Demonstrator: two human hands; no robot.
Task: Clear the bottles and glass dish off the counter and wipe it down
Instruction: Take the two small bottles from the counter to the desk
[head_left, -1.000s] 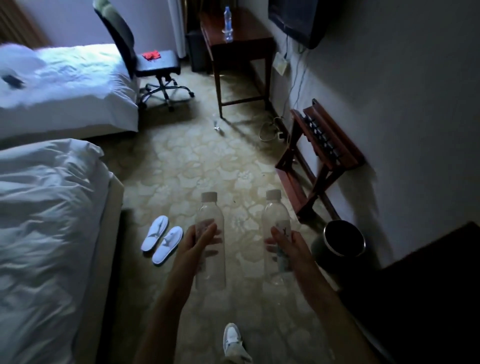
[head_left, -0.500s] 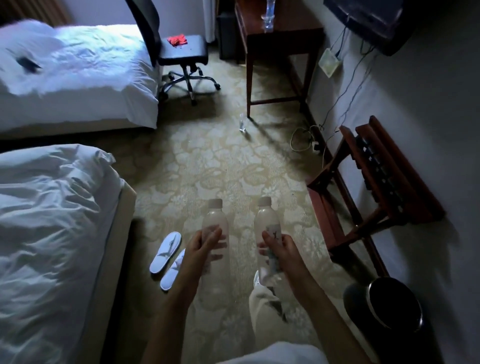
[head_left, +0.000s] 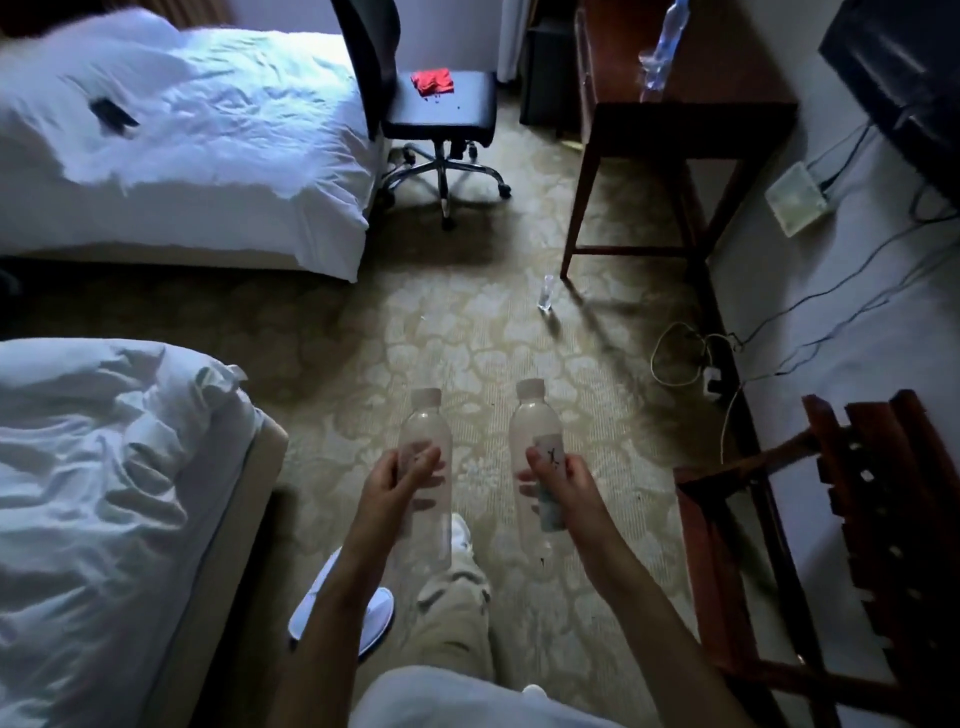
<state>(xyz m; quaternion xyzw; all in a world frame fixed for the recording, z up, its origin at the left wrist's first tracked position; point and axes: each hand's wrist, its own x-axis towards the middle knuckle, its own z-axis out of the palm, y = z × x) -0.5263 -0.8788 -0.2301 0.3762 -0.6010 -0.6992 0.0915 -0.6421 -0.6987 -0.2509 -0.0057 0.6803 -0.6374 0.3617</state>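
Bottles in transit: the person stands on the patterned beige carpet (head_left: 467, 332) between the beds and the wall, one clear plastic bottle in each hand. The left hand (head_left: 395, 480) has its fingers and thumb curled round the middle of the unlabelled clear plastic bottle with a pale cap (head_left: 425, 441). The right hand (head_left: 558, 480) grips the clear plastic bottle with a small printed label (head_left: 536, 431) the same way, thumb across the front. Both bottles are upright, caps up, held out at waist height, near each other but not touching.

Step in hand, as I judge it: the clearing stage, with two bottles being carried off. The counter itself and the glass dish are not in view, so how much remains there cannot be told. Wiping is not yet begun; neither hand holds a cloth.

Ahead stands a dark wooden tabletop (head_left: 691, 98) against the wall, already carrying one blue-tinted plastic bottle (head_left: 662, 47). A small clear glass (head_left: 545, 293) stands on the carpet just beside its front leg. A black office chair (head_left: 441, 109) with a red cloth (head_left: 432, 82) on the seat stands near the far white bed (head_left: 208, 145).

Next move likely calls for a set-down spot, perhaps that tabletop; both hands are full, so each bottle needs placing upright before anything else is picked up. The floor glass lies near the walking line.
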